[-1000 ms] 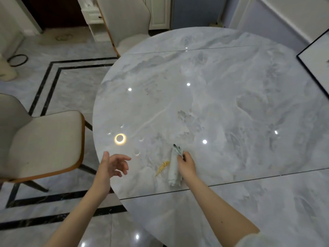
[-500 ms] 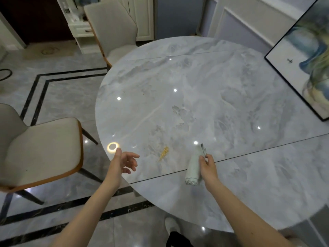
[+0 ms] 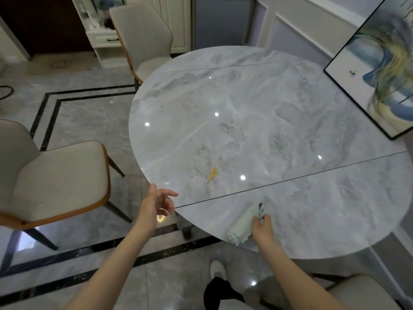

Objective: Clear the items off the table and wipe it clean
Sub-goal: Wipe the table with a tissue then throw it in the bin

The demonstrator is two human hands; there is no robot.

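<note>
Right hand [image 3: 262, 229] gripping one rolled cloth [image 3: 243, 224], lying on table [image 3: 290, 121] near front edge. Left hand [image 3: 154, 206] hovering beside rim, fingers relaxed, holding nothing. One yellow crumb patch [image 3: 211, 174] sitting mid-table. Three chairs showing.

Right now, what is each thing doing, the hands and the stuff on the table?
Left hand: open, holds nothing, at the table's edge.
Right hand: grips the cloth.
Cloth: rolled up, lying on the table.
Yellow crumbs: in a little pile, not wiped yet.
Table: shiny, crumbs on it.
</note>
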